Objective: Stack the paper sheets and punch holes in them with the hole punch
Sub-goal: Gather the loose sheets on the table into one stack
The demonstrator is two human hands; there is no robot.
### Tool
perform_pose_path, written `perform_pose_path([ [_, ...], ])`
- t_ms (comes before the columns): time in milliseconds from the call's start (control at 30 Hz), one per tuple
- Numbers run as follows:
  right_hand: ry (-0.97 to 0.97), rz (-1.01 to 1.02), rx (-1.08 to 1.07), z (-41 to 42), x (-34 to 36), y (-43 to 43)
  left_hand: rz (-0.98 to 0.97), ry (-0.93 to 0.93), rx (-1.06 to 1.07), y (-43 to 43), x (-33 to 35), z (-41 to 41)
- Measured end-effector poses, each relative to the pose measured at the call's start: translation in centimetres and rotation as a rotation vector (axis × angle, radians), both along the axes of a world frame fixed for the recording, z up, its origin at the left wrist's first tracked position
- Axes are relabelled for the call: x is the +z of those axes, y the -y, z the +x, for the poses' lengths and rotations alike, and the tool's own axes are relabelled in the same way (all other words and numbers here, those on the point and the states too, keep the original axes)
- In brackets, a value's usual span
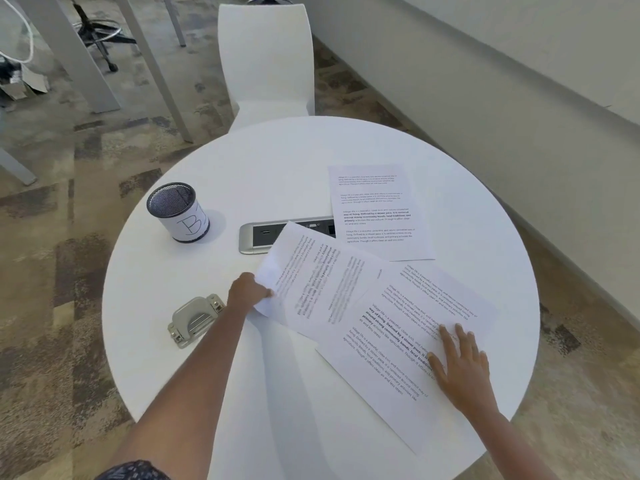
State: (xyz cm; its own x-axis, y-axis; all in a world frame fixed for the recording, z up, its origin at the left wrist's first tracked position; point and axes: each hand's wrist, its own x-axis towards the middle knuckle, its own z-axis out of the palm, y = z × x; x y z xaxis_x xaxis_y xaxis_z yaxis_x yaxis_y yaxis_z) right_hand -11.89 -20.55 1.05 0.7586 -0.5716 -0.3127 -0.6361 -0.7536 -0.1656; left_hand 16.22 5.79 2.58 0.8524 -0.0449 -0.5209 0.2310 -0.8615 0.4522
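At the far left of the round white table [145, 306] stood a black mesh pen cup [178, 211] wrapped in a white label marked with a handwritten "B". Nearer the person and well apart from the cup, the silver hole punch [195, 320] lay on the tabletop, just left of the left forearm and not touched by it.

The left arm reached forward from the lower left, nearly straight. The left hand [247, 292] gripped the near left edge of a printed paper sheet [311, 278], its fingers curled round the edge and clamped on the paper. The sheet looked raised at that end and its print was blurred. Its far corner lay over a silver socket panel [256, 237] set into the table's middle.

To the right, this sheet overlapped a second printed sheet [388, 368] lying slantwise on the near right of the table; which of the two was on top could not be told. A third sheet [377, 209] lay flat farther back, partly covering the panel's right end.

The right arm came in from the lower right. The right hand [460, 362] rested palm down on the second sheet, fingers straight and slightly spread, pressing it to the table near the rim.

A white chair [266, 57] stood beyond the table.
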Motion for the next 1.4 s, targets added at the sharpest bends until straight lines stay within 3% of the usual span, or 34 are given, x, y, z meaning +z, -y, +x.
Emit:
perform_pose_path([
  [267,0.016,-0.006,0.059,1.4,1.2,-2.5,-0.728,0.287,0.473,-0.5,6.8,0.1],
  [400,0.031,0.029,0.108,3.0,2.2,-5.5,-0.985,0.399,0.656,-0.7,9.9,-1.8],
  [500,-0.002,0.028,0.159,3.9,2.3,-7.2,-1.153,0.381,0.843,0.1,9.9,-5.0],
  [767,0.016,-0.015,0.229,5.0,2.5,-7.3,-1.261,0.160,1.354,1.0,4.9,-13.9],
  [1000,0.164,-0.020,0.199,5.7,1.4,-5.5,-1.401,0.004,1.281,1.7,4.0,-16.1],
  [1400,0.066,-0.011,0.385,8.9,0.8,-2.2,-1.015,-0.154,1.032,7.4,-0.3,-21.4],
])
